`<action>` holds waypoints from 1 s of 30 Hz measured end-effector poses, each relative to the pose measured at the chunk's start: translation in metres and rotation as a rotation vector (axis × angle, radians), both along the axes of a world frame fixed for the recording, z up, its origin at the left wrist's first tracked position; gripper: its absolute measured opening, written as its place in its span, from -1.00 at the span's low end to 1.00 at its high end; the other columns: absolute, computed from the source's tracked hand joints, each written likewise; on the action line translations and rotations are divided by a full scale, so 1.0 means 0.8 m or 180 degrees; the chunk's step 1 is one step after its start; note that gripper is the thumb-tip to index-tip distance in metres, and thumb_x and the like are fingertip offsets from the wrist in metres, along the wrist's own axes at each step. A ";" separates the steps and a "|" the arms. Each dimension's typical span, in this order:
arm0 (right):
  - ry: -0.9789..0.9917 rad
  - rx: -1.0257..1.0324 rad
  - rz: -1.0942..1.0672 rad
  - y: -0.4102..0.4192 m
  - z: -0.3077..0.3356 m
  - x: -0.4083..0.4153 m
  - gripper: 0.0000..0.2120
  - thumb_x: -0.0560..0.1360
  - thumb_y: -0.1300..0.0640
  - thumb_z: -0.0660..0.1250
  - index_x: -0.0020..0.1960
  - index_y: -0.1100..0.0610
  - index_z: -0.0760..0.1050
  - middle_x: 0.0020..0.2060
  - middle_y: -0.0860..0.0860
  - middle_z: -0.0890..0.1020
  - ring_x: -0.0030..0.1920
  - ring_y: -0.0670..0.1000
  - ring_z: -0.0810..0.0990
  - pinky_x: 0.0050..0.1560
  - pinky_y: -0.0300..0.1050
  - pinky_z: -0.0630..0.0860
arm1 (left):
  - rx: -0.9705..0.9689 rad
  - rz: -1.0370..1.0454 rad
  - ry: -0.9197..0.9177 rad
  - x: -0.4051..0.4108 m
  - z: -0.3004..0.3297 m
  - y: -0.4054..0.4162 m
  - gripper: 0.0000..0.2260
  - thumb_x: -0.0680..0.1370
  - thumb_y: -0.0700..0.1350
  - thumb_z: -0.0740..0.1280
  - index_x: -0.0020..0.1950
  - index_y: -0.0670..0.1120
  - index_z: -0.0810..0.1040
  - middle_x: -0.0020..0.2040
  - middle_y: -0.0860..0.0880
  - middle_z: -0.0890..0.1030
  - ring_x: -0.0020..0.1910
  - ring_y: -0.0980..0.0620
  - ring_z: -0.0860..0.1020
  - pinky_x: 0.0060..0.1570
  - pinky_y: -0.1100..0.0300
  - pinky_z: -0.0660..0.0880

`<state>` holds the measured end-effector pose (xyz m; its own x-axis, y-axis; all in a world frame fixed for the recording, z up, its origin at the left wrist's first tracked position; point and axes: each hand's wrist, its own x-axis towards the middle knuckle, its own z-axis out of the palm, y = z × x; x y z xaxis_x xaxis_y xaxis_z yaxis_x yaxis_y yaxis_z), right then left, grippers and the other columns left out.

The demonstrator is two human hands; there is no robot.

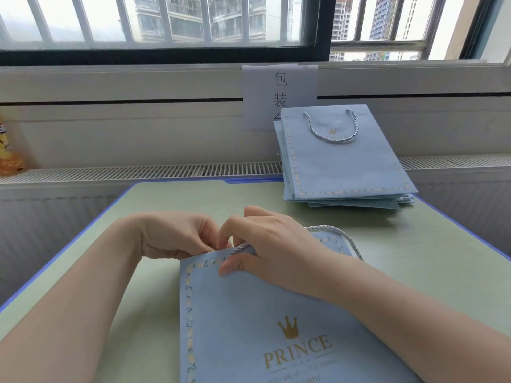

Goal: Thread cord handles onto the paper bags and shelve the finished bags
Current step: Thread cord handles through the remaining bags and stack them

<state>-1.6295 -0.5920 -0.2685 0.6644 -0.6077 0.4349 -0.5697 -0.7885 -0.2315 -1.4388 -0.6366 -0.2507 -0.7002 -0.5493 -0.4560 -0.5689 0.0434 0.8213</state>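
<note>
Flat pale-blue paper bag with gold PRINCE lettering (265, 322) lying right under both hands, light and easy to crease, so best held near the top edge. Twisted silvery-blue cord (336, 234) looks soft and floppy, better pinched close to its end. Right hand (279, 250) curled, pinching the cord at the rim; left hand (179, 236) curled beside it, apparently pinching the bag's edge. Beyond the right hand, stack of matching corded blue bags (343, 161).

Person, head view. Two forearms, bare from frame edge to wrist; no sleeves in view. Left hand (177, 236): bare, ungloved. Right hand (272, 246): bare, ungloved; thumbnail short, unpainted. Wrists show no watch, band or bracelet. Fingers show no rings.
</note>
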 end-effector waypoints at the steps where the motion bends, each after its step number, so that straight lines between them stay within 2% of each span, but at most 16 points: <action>1: 0.0009 -0.0061 0.0010 0.000 0.000 0.000 -0.70 0.44 -0.11 0.38 0.04 0.06 0.49 -0.27 -0.16 0.43 -0.11 -0.10 0.33 -0.25 -0.12 0.25 | -0.0018 0.0000 -0.0028 0.000 0.001 0.000 -0.68 0.55 -0.31 0.25 -0.22 0.00 0.71 -0.19 -0.01 0.69 -0.22 0.09 0.64 -0.21 0.30 0.54; 3: -0.0017 -0.0113 0.0028 0.001 0.000 0.000 -0.70 0.43 -0.10 0.39 0.04 0.08 0.50 -0.27 -0.17 0.42 -0.11 -0.09 0.34 -0.26 -0.11 0.27 | -0.0046 0.0011 -0.0070 -0.002 0.002 0.000 -0.67 0.56 -0.29 0.25 -0.24 0.02 0.71 -0.20 0.00 0.69 -0.23 0.10 0.64 -0.21 0.30 0.53; 6: -0.0156 -0.0143 0.0067 0.000 0.001 -0.003 -0.70 0.43 -0.09 0.39 0.01 0.11 0.51 -0.28 -0.17 0.43 -0.13 -0.06 0.37 -0.27 -0.05 0.38 | -0.0060 0.0041 -0.0026 -0.007 0.002 0.003 -0.76 0.50 -0.15 0.28 -0.27 0.04 0.68 -0.20 0.02 0.68 -0.24 0.09 0.63 -0.22 0.29 0.53; 10: -0.0296 0.0054 0.0013 -0.001 0.009 -0.012 -0.69 0.44 -0.13 0.37 0.01 0.09 0.52 -0.26 -0.07 0.51 -0.17 -0.16 0.35 -0.21 -0.12 0.39 | 0.0090 0.0111 0.0311 -0.011 0.001 0.003 -0.88 0.39 0.00 0.38 -0.26 0.01 0.69 -0.22 0.00 0.68 -0.29 0.11 0.64 -0.28 0.32 0.53; 13: -0.0258 0.0123 0.0038 0.001 0.012 -0.012 -0.71 0.44 -0.13 0.36 -0.02 0.08 0.52 -0.26 -0.03 0.52 -0.17 -0.18 0.30 -0.20 -0.14 0.36 | 0.0206 -0.0096 0.0336 -0.006 0.003 0.001 -0.78 0.32 0.10 0.49 -0.19 -0.03 0.71 -0.18 -0.01 0.70 -0.26 0.12 0.65 -0.25 0.32 0.54; 18: -0.0294 -0.0106 0.0018 -0.003 0.010 -0.012 -0.71 0.44 -0.15 0.35 -0.08 0.08 0.52 -0.30 -0.03 0.52 -0.18 -0.16 0.30 -0.27 -0.13 0.36 | 0.0282 -0.0123 0.0481 -0.003 0.001 -0.001 -0.81 0.32 0.06 0.50 -0.19 -0.03 0.71 -0.20 0.00 0.69 -0.28 0.13 0.65 -0.29 0.33 0.54; 20: -0.0275 -0.0243 -0.0001 -0.007 0.009 -0.014 -0.70 0.44 -0.16 0.34 -0.10 0.09 0.51 -0.33 -0.09 0.49 -0.19 -0.16 0.28 -0.32 -0.16 0.34 | 0.0176 0.0018 0.0490 -0.005 -0.001 -0.002 -0.79 0.32 0.07 0.49 -0.19 -0.05 0.69 -0.21 -0.02 0.68 -0.29 0.11 0.63 -0.30 0.32 0.53; 24: -0.0192 -0.0262 -0.0191 -0.015 0.010 -0.025 -0.71 0.47 -0.16 0.31 -0.07 0.08 0.50 -0.29 -0.15 0.43 -0.20 -0.18 0.28 -0.29 -0.12 0.38 | -0.0046 0.0332 0.0305 -0.009 -0.005 -0.003 -0.56 0.33 0.07 0.52 -0.04 -0.27 0.59 -0.16 -0.12 0.63 -0.29 0.06 0.59 -0.31 0.28 0.51; 26: -0.0028 -0.0162 -0.0303 -0.016 0.014 -0.030 -0.71 0.49 -0.16 0.29 -0.01 0.06 0.50 -0.24 -0.13 0.47 -0.20 -0.14 0.34 -0.21 -0.08 0.43 | -0.0225 0.0507 0.0254 -0.012 -0.005 -0.002 -0.68 0.43 -0.02 0.44 -0.09 -0.29 0.53 -0.23 -0.09 0.58 -0.35 0.09 0.54 -0.37 0.31 0.46; 28: 0.0199 -0.0120 -0.0378 -0.017 0.017 -0.032 -0.74 0.52 -0.13 0.27 0.03 0.04 0.48 -0.18 -0.13 0.48 -0.19 -0.12 0.36 -0.15 -0.07 0.43 | -0.0432 0.0729 0.0190 -0.011 -0.003 -0.001 -0.81 0.55 -0.11 0.36 -0.19 -0.20 0.51 -0.30 -0.04 0.54 -0.38 0.11 0.48 -0.40 0.34 0.41; 30: 0.0392 -0.0033 -0.0445 -0.020 0.017 -0.034 -0.82 0.55 -0.07 0.26 0.03 0.03 0.47 -0.11 -0.12 0.49 -0.15 -0.08 0.40 -0.10 -0.07 0.43 | -0.0664 0.1053 0.0059 -0.007 -0.002 -0.003 -0.80 0.58 -0.11 0.30 -0.21 -0.16 0.50 -0.30 -0.03 0.50 -0.36 0.10 0.45 -0.39 0.35 0.40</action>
<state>-1.6570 -0.6079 -0.2547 0.6224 -0.6939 0.3622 -0.6975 -0.7016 -0.1456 -1.4445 -0.6393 -0.2526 -0.4768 -0.8264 -0.2995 -0.5652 0.0273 0.8245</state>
